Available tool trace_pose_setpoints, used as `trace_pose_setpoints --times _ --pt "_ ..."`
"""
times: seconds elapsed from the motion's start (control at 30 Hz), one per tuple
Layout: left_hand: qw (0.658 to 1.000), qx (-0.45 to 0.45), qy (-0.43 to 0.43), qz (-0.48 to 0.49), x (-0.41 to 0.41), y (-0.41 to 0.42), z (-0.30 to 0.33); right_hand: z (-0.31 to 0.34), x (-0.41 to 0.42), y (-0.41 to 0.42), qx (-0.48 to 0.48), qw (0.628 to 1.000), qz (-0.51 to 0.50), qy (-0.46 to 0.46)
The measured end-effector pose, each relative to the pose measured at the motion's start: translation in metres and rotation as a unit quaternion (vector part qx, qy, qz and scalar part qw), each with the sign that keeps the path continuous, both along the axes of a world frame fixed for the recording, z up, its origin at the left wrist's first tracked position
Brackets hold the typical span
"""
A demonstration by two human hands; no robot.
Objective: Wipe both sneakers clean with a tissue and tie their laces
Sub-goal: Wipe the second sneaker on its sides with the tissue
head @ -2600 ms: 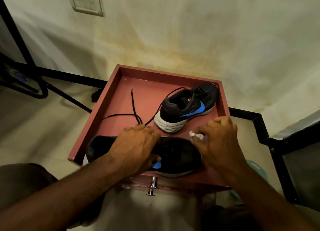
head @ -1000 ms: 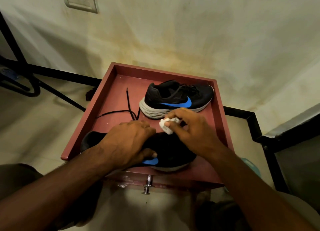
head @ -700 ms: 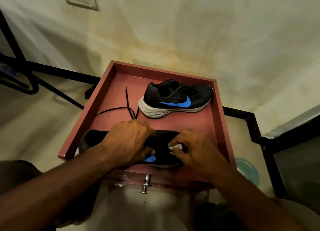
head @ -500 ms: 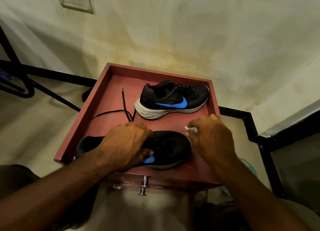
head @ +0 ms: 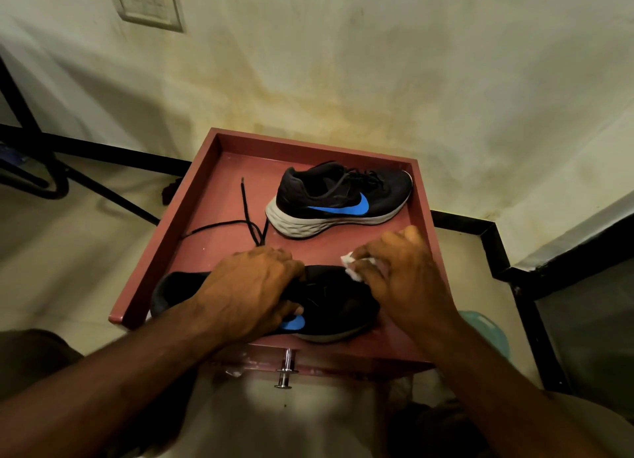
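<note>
Change: since half a second ago the right hand [head: 408,279] holds its place at the toe of the near sneaker [head: 329,300], with a little more of the tissue [head: 353,269] showing; the left hand [head: 254,286] stays clamped on the same sneaker.
Landmark: red desk [head: 192,214] with a raised rim, standing against a stained wall [head: 343,63].
Near sneaker: black, blue mark on its side, lying at the front edge of the desk, toe pointing right.
Left hand: fingers [head: 284,258] curled over the middle of the near sneaker, thumb by the blue mark, gripping it.
Right hand: fingers bent round the white crumpled tissue, pressing it on the toe of the near sneaker.
Far sneaker [head: 339,200]: black with blue mark and pale sole, upright toward the back right of the desk, apart from both hands.
Loose lace [head: 245,207]: black, trailing across the left part of the desk.
Metal knob [head: 286,372]: on the front face below the desk top.
Switch plate [head: 147,3]: on the wall, up and left of the desk.
</note>
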State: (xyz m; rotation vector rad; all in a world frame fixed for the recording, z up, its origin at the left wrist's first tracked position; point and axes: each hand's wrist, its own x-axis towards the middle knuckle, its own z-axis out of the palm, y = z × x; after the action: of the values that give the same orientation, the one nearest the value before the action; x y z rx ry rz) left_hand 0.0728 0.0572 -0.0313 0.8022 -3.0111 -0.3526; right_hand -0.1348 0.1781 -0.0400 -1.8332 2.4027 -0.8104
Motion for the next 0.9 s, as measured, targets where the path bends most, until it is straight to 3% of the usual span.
trace_pose_setpoints --times 0.07,0.13,0.27,0.33,0.43,0.67,0.77,0.9 --pt "1.000 -0.003 -0.004 -0.001 0.000 0.000 0.000 -0.003 0.011 0.007 0.037 0.992 0.086 -0.088" --pt "1.000 -0.003 -0.009 -0.006 -0.001 0.000 0.002 -0.015 0.014 0.006 0.060 0.993 0.097 -0.026" --pt "1.000 -0.001 -0.004 -0.003 -0.003 0.002 0.002 -0.012 -0.003 -0.009 0.042 0.994 -0.032 0.099" --pt "1.000 0.008 0.000 -0.001 -0.001 0.002 0.002 -0.010 0.000 -0.009 0.013 0.996 -0.001 0.086" --pt "1.000 0.011 -0.010 -0.017 0.001 0.001 0.002 -0.012 0.017 0.001 0.023 0.997 0.074 -0.019" --pt "1.000 0.004 -0.010 -0.020 -0.006 0.006 0.004 -0.012 0.019 -0.016 0.089 0.981 0.010 0.170" --pt "1.000 0.006 0.000 0.002 -0.005 0.008 0.001 -0.012 0.019 -0.018 0.093 0.981 -0.002 0.170" --pt "0.999 0.007 0.004 0.041 -0.003 0.011 -0.001 -0.004 0.016 -0.013 0.145 0.982 0.067 0.104"
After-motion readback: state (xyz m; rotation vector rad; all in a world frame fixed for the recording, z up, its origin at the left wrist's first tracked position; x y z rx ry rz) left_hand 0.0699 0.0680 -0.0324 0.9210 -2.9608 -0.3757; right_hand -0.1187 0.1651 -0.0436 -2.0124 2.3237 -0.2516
